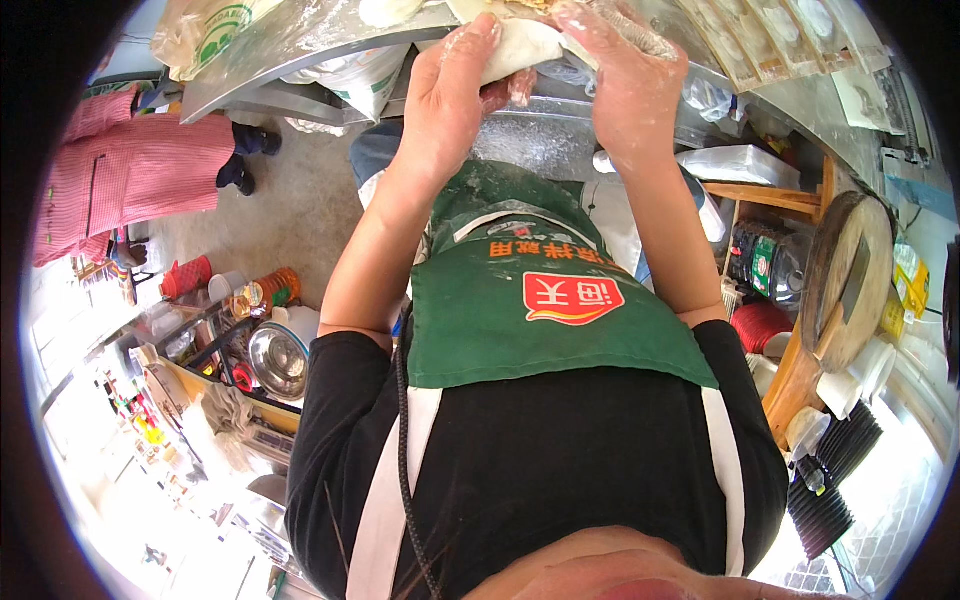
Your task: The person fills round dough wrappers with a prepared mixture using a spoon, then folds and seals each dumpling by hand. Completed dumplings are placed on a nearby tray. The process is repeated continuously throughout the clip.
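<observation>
At the top of the view, floury dough [525, 49] is stretched between my two hands at the edge of the metal worktable. My left hand [450, 86] grips its left side, thumb on top and floured fingertips showing below. My right hand [637, 82] holds the right side, thumb on the upper face and the other fingers largely hidden. Crumbly yellowish filling shows partly beyond the dough, cut off by the frame's rim. Pale rounds of dough [390, 9] lie on the worktable [300, 45] to the left.
A wooden divided tray [780, 45] with pale dough pieces sits at right. A plastic bag [202, 34] lies on the left table end. Below right, a round chopping board [847, 277] leans with a cleaver [856, 277]. A person in a pink garment [142, 172] stands at left, near shelves [217, 352].
</observation>
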`<action>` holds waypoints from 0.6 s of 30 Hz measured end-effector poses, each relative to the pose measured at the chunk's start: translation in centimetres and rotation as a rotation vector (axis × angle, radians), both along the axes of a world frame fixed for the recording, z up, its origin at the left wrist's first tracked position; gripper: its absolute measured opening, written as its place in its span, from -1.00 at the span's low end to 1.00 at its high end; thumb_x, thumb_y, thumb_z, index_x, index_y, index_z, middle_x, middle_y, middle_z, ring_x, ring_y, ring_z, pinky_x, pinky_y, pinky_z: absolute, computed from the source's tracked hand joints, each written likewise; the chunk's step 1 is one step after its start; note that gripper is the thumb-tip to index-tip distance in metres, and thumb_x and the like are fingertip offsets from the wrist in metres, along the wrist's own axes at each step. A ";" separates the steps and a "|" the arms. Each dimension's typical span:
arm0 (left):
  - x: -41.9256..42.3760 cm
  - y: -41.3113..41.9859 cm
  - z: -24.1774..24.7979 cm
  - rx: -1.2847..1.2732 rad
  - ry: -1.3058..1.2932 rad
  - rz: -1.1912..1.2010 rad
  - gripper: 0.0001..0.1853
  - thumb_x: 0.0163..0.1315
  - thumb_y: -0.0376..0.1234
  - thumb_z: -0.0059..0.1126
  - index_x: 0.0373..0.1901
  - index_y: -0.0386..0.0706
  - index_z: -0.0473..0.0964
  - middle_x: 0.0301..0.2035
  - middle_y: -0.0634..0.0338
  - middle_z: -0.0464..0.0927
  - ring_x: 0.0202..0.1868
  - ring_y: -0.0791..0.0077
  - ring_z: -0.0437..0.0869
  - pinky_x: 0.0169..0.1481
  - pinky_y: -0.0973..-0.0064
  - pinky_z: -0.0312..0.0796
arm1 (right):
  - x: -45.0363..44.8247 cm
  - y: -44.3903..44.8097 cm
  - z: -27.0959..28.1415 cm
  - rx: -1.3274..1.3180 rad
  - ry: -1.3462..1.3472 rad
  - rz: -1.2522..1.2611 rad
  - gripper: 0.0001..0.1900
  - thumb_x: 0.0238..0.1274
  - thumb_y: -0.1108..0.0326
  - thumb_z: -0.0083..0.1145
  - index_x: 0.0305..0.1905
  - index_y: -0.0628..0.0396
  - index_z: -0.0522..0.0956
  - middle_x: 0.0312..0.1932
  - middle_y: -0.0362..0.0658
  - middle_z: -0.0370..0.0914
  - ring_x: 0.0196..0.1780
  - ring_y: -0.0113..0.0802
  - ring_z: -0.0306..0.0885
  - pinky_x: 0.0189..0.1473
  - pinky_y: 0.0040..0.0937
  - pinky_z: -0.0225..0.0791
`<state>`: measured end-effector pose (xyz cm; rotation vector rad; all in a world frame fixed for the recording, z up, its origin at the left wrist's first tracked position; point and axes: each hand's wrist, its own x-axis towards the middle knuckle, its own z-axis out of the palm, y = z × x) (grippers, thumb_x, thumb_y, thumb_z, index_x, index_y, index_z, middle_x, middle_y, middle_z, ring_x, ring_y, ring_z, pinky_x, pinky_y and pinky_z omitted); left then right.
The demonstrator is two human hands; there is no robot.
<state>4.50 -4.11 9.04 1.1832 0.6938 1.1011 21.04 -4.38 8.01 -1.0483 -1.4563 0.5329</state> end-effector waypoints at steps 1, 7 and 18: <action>0.0 0.1 -0.1 0.002 0.007 0.016 -0.58 0.46 -0.16 -0.29 -0.24 -0.30 0.49 -0.51 0.21 0.51 -0.46 0.66 0.43 -0.41 0.71 0.21 | -0.2 0.1 -0.6 -0.123 0.176 0.115 -0.78 0.13 0.42 0.16 -0.11 0.18 0.63 -0.12 -0.12 0.62 -0.25 -0.39 0.57 -0.23 -0.36 0.43; 1.6 -0.7 0.8 -0.005 0.013 0.115 -0.59 0.44 -0.16 -0.29 -0.26 -0.27 0.49 -0.46 0.21 0.52 -0.43 0.64 0.42 -0.35 0.67 0.24 | -1.5 -0.1 0.7 -0.480 0.586 0.425 -0.76 0.18 0.38 0.17 -0.10 0.28 0.62 -0.11 -0.13 0.59 -0.12 -0.48 0.50 -0.18 -0.50 0.36; 0.5 0.9 -0.7 0.131 0.042 0.122 -0.59 0.47 -0.25 -0.28 0.06 -0.39 0.42 -0.03 0.10 0.55 0.02 0.42 0.52 0.16 0.49 0.32 | -2.1 1.0 0.4 -0.476 0.563 0.379 -0.74 0.27 0.29 0.06 -0.10 0.23 0.60 -0.13 -0.25 0.56 -0.14 -0.57 0.44 -0.18 -0.57 0.28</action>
